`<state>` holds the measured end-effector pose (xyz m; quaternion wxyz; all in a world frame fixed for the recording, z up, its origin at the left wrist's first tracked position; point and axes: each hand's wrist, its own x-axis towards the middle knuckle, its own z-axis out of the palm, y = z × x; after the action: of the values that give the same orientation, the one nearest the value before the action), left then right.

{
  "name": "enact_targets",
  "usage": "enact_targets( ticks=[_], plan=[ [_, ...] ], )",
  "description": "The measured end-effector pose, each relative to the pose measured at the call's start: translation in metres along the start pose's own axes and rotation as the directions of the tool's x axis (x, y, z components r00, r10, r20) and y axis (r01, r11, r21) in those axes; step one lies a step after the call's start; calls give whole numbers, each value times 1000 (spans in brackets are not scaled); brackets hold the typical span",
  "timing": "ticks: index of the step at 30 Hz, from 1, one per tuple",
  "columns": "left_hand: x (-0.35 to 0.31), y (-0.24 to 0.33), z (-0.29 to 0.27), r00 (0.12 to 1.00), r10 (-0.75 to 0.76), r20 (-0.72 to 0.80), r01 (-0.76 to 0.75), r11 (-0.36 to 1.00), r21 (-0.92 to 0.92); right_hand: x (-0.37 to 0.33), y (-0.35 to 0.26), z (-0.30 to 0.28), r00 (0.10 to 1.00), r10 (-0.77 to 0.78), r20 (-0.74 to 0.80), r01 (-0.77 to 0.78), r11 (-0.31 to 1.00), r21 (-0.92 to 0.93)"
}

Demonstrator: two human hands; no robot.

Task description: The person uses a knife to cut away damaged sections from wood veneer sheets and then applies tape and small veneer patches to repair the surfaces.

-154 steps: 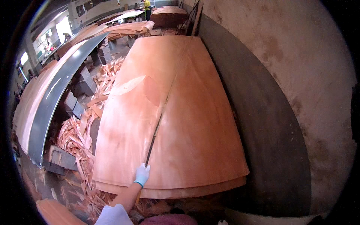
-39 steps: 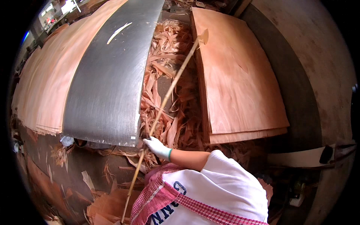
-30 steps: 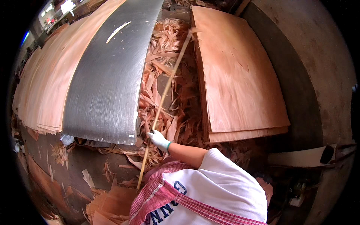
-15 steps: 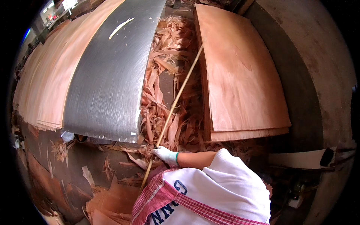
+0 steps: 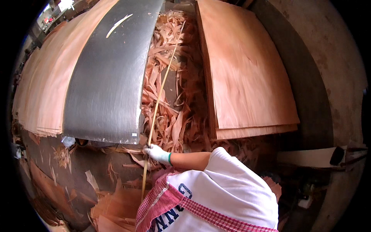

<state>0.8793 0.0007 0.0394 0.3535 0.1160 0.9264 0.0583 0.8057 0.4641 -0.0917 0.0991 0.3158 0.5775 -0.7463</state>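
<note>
A long thin wooden stick point(image 5: 160, 92) slants from beside my apron up over the gap between two stacks. My right hand point(image 5: 157, 153), in a white glove with a green cuff, is closed around its lower part. The stick's far tip lies over the heap of peeled wood veneer scraps point(image 5: 154, 120) filling that gap. Its lower end disappears behind my red checked apron point(image 5: 158, 205). My left hand is out of the picture.
Left of the gap lies a dark, glossy sheet point(image 5: 108, 77) with a pale sliver point(image 5: 119, 25) on it, beside stacked veneer sheets point(image 5: 46, 85). A tall stack of reddish veneer sheets point(image 5: 251, 73) stands on the right. Torn veneer pieces point(image 5: 116, 208) lie at lower left.
The stick's far end has swung left, away from the right stack's edge to over the scraps. My right hand has moved slightly left and up with it.
</note>
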Motion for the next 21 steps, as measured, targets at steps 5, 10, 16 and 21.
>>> enact_targets(
  ticks=[5,10,16,21],
  plan=[
    [25,30,-11,989,105,-107,-117,988,-106,14,-49,-53,904,-314,-291,364,921,136],
    [71,156,-60,972,203,-119,-222,959,-175,-23,-85,-100,865,-318,-388,386,916,110],
    [186,226,-40,897,410,-165,-425,903,-66,-68,-30,-139,894,-180,-411,256,957,139],
    [291,272,-21,864,475,-167,-499,853,-155,-122,20,-190,793,26,-609,169,951,261]
  ],
)
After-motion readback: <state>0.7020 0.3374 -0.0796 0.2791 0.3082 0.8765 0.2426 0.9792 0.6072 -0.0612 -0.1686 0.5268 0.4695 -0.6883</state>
